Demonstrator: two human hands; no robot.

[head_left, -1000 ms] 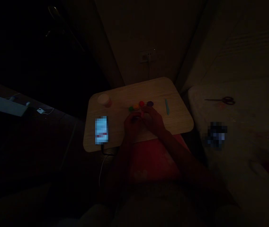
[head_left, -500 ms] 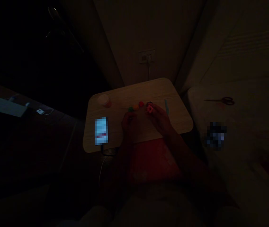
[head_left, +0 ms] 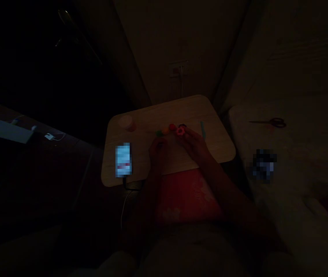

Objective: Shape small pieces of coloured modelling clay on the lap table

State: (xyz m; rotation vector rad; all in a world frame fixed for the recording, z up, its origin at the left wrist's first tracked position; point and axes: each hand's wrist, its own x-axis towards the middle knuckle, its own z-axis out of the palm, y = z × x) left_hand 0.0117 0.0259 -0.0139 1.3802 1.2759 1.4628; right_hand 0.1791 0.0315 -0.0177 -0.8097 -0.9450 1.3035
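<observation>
**A:** ok it's super dark in there, what's in the right hand (head_left: 194, 143)?

**B:** a pink flower-shaped piece (head_left: 180, 131) with a hole in the middle, gripped at the fingertips. It's around the middle of the wooden tabletop (head_left: 143, 171). Can't tell if it's lifted or resting on the wood tho.

**A:** and the left hand (head_left: 156, 151)?

**B:** fingers curled, just on the near side of a green lump (head_left: 159, 133). Too dark to tell whether there's anything in it, honestly.

**A:** what's the rest of that colorful row?

**B:** going rightward from the green there's an orange lump (head_left: 166, 131), then a red ball (head_left: 172, 126) just beside the pink piece. A dark purple lump (head_left: 183, 125) is mostly hidden behind the right hand's fingers. Past that hand lies a slim teal stick (head_left: 203, 129).

**A:** anything over on the left?

**B:** yep, a pale-lidded tub (head_left: 127, 123) near the far edge, plus a lit phone (head_left: 123, 159) closer in, screen blurred out. Scissors (head_left: 271, 122) are well apart, on the pale surface (head_left: 302, 154) to the right.
</observation>
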